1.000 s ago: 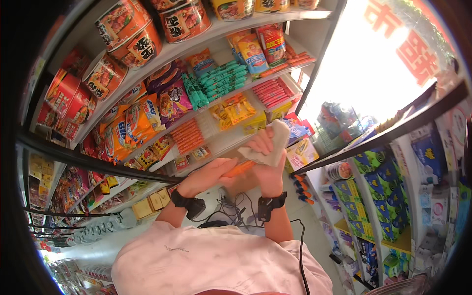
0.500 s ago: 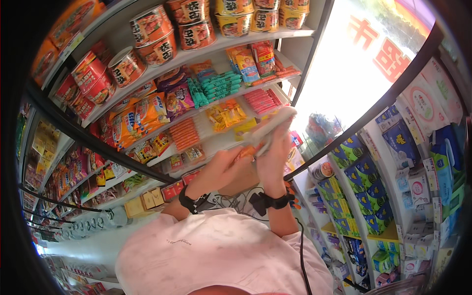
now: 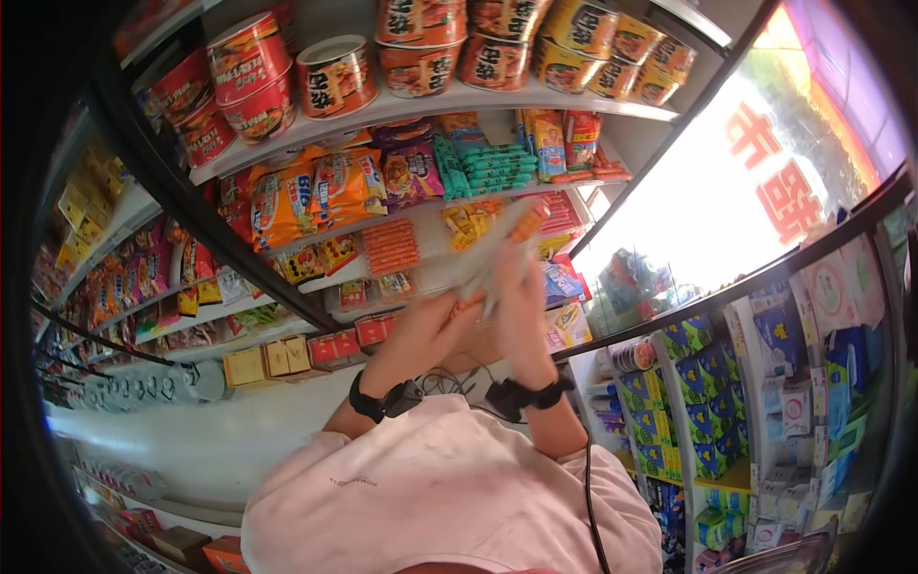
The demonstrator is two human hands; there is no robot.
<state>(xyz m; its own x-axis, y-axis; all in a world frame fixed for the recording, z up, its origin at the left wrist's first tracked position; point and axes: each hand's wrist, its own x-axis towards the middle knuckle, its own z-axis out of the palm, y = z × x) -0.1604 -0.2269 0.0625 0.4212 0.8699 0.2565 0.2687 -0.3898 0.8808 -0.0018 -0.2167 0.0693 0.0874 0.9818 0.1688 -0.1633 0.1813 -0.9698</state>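
Note:
My left hand (image 3: 430, 323) is closed around the lower end of an orange stick-shaped packet (image 3: 528, 222), which looks like a wrapped sausage. It points up and away to the right, with its far end showing past a whitish cloth (image 3: 486, 256). The cloth covers the packet's middle, and my right hand (image 3: 517, 297) presses it against the packet with the fingers together. Motion blurs both hands. Beyond them, a shelf holds rows of orange sausage sticks (image 3: 391, 247), yellow packets (image 3: 469, 226) and pink sticks (image 3: 562, 212).
Instant noodle tubs (image 3: 418, 62) stand on the upper shelf. Orange snack bags (image 3: 284, 203) and teal sticks (image 3: 492, 170) fill the shelf below. Dark posts (image 3: 206, 215) cross in front. At the right are blue-green packs (image 3: 712, 411) beside a bright window (image 3: 698, 201). A cable (image 3: 590, 497) hangs by my right arm.
The view has shifted, so the shelves appear lower and farther right. The cloth and the packet's far end now stand more upright, and my right hand lies flatter along them.

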